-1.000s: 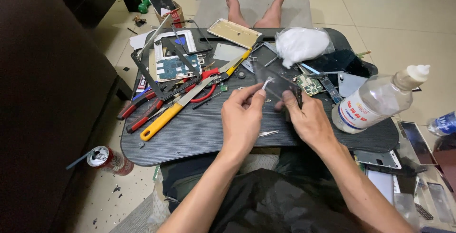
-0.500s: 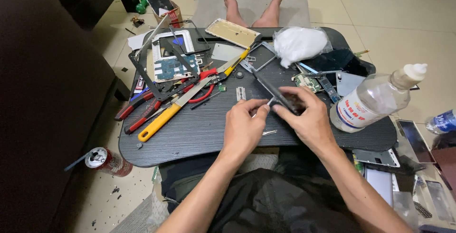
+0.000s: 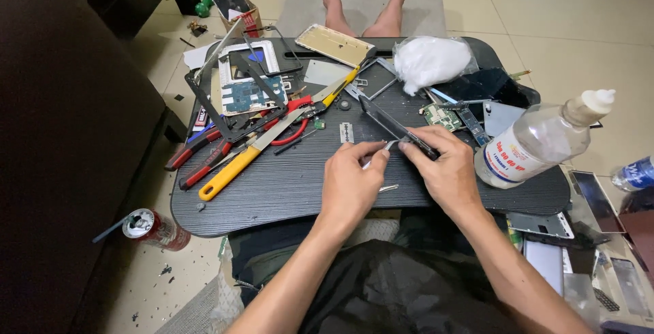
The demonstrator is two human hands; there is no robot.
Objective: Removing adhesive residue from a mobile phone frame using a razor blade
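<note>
Clear plastic bottle (image 3: 538,144) lying tilted at the right edge of the tabletop (image 3: 286,191), white label with red and blue print. Red drink can (image 3: 151,228) on the floor at left. Small blue-labelled bottle (image 3: 633,172) far right. Dark phone screens (image 3: 596,201) lie just past the tabletop.

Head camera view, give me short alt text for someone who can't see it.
Two bare hands work over a cluttered black lap table: the right hand holds a dark phone frame tilted on edge while the left hand pinches a small metal tool against it. Pliers, a yellow-handled knife, circuit boards and a clear plastic bottle lie around them.
</note>
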